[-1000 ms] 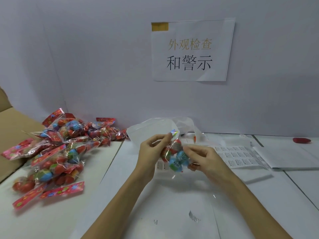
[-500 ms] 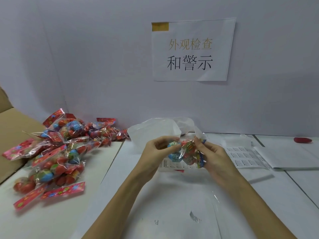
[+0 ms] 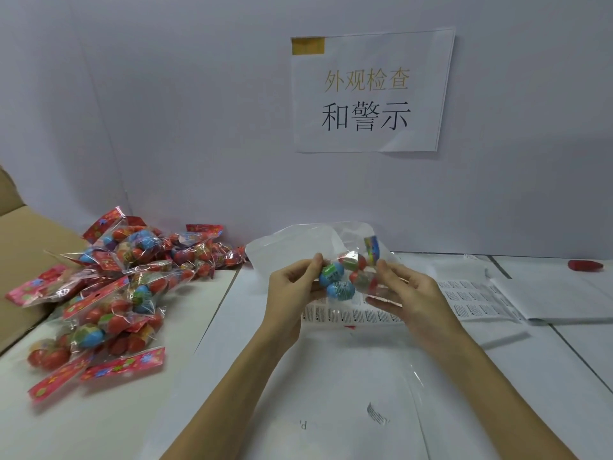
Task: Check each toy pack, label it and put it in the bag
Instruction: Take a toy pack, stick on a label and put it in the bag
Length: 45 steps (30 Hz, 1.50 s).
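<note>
A clear toy pack (image 3: 348, 277) of red and blue balls hangs above the table's middle. My left hand (image 3: 292, 287) pinches its left side and my right hand (image 3: 404, 293) grips its right side, with the card header pointing up and back. Under the pack lies a sheet of small printed labels (image 3: 358, 316). A large clear bag (image 3: 351, 393) lies flat on the table in front of me. Behind my hands another clear bag (image 3: 292, 247) stands crumpled.
A heap of several toy packs (image 3: 109, 293) covers the table's left side, next to a cardboard box (image 3: 23, 247). More label sheets (image 3: 477, 297) and white paper (image 3: 557, 293) lie at right. A red object (image 3: 585, 265) sits far right. A sign (image 3: 368, 91) hangs on the wall.
Both hands have turned the toy pack over between them and lifted it slightly. The header now points up to the right. The heap at left is unchanged.
</note>
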Available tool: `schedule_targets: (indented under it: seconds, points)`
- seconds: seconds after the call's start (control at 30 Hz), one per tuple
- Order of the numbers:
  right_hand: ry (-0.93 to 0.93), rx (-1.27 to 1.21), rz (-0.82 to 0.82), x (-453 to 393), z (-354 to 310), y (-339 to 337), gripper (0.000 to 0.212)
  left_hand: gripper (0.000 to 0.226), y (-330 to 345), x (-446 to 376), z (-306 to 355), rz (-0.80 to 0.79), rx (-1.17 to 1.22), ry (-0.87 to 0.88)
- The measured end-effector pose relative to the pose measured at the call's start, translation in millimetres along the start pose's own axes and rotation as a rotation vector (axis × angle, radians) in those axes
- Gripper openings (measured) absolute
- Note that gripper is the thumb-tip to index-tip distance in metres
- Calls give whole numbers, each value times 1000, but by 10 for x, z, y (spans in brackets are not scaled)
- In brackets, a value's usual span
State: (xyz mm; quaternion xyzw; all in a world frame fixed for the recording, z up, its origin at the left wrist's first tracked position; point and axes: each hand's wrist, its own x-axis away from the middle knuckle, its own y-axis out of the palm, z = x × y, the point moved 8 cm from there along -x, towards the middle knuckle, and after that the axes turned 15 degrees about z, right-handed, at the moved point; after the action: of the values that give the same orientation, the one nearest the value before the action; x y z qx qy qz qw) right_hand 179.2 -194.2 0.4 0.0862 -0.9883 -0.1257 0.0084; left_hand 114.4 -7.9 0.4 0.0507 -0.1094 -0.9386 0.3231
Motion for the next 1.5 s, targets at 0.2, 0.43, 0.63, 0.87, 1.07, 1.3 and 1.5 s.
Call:
schedule_targets:
  seconds: [0.2,0.43,0.63,0.87,1.07,1.3,1.5]
  points:
    - [44,-23,34,4,18,-2,41,38,32,-19,28,-73,-79,-4]
    - [76,-183,157,-30,16,-143,14,17,103,-10,-19,-119,-84,2]
    - [1,-142,113,-3,-41,-76,16,25,163,29,-41,-179,-138,30]
    - [16,-154,204,-32,7,-171,19,35,252,99,-118,-288,18,-171]
    - [82,-168,229,-40,87,-187,21,34,246,72,-206,-265,70,-253]
    - [-40,-119,218,-43,-2,-193,20,27,191,56,-158,-210,-50,-96]
    - [-362,217,-122,173,-156,204,44,32,162,45,-179,-177,-9,-124]
